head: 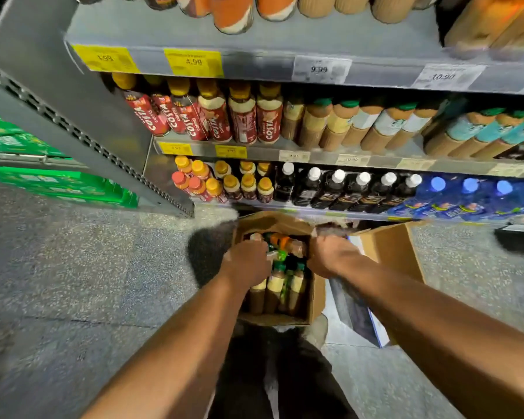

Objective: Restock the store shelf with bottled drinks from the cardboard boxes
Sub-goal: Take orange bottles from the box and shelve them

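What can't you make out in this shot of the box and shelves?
- Head view: left hand and right hand fingers are buried in the cardboard box, so any grip is hidden.
- Bottles in the box: labels blurred, count unclear.
- Top shelf bottles: cut off by the frame's upper edge.
- Price tags: small print unreadable.

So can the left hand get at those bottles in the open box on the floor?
Probably yes. The left hand is already down among the bottles in the cardboard box, whose flaps are open, with nothing covering them.
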